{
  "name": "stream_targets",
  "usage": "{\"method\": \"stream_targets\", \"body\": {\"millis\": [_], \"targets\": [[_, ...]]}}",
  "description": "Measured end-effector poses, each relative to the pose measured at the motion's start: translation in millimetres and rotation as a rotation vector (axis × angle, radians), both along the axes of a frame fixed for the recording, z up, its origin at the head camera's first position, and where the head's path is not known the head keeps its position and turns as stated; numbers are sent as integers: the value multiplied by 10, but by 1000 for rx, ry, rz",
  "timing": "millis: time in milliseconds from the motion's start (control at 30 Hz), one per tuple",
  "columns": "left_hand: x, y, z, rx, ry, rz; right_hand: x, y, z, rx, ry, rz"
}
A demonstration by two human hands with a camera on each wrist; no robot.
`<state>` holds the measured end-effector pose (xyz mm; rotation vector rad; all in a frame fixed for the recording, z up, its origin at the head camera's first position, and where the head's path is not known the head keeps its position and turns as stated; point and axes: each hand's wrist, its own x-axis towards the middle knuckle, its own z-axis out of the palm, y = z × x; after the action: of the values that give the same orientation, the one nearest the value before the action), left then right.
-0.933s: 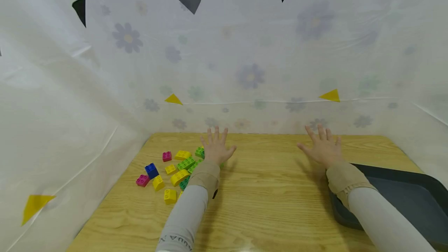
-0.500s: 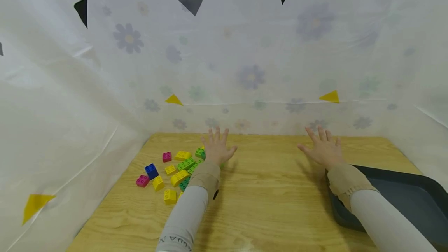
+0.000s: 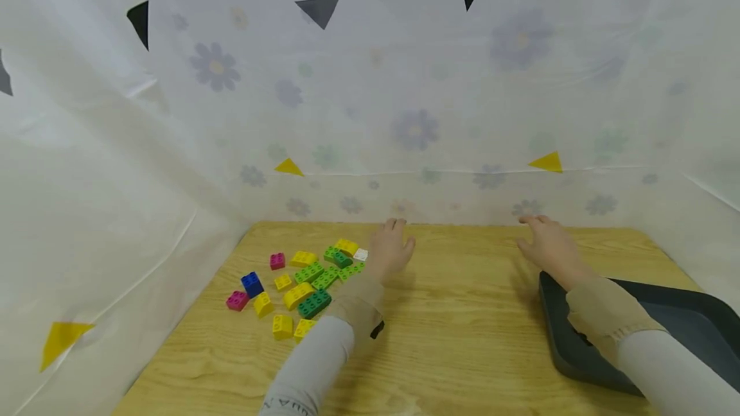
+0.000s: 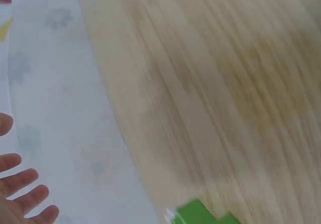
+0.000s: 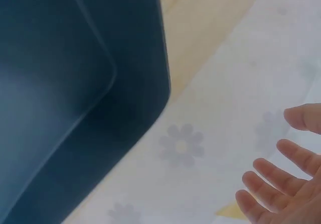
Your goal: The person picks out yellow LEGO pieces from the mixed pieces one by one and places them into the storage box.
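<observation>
My left hand (image 3: 390, 250) hangs over the table just right of the building bricks, its fingers relaxed and holding nothing. Nearest to it are a small white brick (image 3: 361, 255) and a light green brick (image 3: 351, 271). Another green brick (image 4: 194, 213) shows at the bottom of the left wrist view. My right hand (image 3: 552, 250) is held above the table by the far left corner of the dark tray (image 3: 621, 287). Its fingers are loosely extended with nothing in them, and they show spread in the right wrist view beside the tray's rim (image 5: 145, 83).
Several loose bricks lie on the left half of the wooden table (image 3: 451, 326): a blue brick (image 3: 252, 284), a pink brick (image 3: 237, 300), a dark green brick (image 3: 315, 303) and yellow ones. A pale flowered sheet (image 3: 370, 108) hangs behind the table and at its sides.
Both hands have moved to the right, and their spread fingers have relaxed. The left hand has uncovered the white brick and some green and yellow bricks. The bricks and the tray have stayed put.
</observation>
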<state>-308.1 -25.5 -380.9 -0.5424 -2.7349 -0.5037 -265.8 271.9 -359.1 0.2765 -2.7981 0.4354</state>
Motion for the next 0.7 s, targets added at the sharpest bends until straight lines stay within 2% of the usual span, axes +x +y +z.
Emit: {"method": "stream_targets", "body": {"millis": [167, 333, 433, 567, 700], "targets": [[125, 223, -32, 60, -11, -85, 127, 102, 68, -37, 6, 22], [281, 455, -35, 137, -74, -155, 260, 292, 111, -45, 21, 19], [385, 594, -31, 191, -112, -192, 343, 429, 141, -38, 7, -6], [499, 772, -66, 234, -118, -239, 441, 645, 179, -61, -19, -38], [612, 933, -117, 276, -125, -273, 515, 873, 161, -10, 39, -135]]}}
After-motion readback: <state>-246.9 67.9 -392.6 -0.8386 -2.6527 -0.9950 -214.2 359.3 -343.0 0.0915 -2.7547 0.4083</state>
